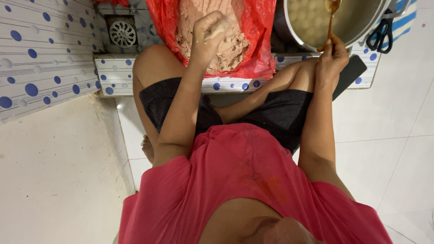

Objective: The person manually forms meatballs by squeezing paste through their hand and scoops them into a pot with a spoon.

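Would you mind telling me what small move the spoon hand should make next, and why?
Probably tip the spoon so its ball drops into the pot. The right hand holds it loaded over the pot, where pale balls already float, while the left hand is closed over the paste, seemingly squeezing more.

Left hand point(209, 31) clenched, raised; right hand point(332, 56) fingers point(335, 43) pinched closed.

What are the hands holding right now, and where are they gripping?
Right hand grips a thin wooden-handled spoon at its lower end. Left hand is fisted around pinkish-brown paste.
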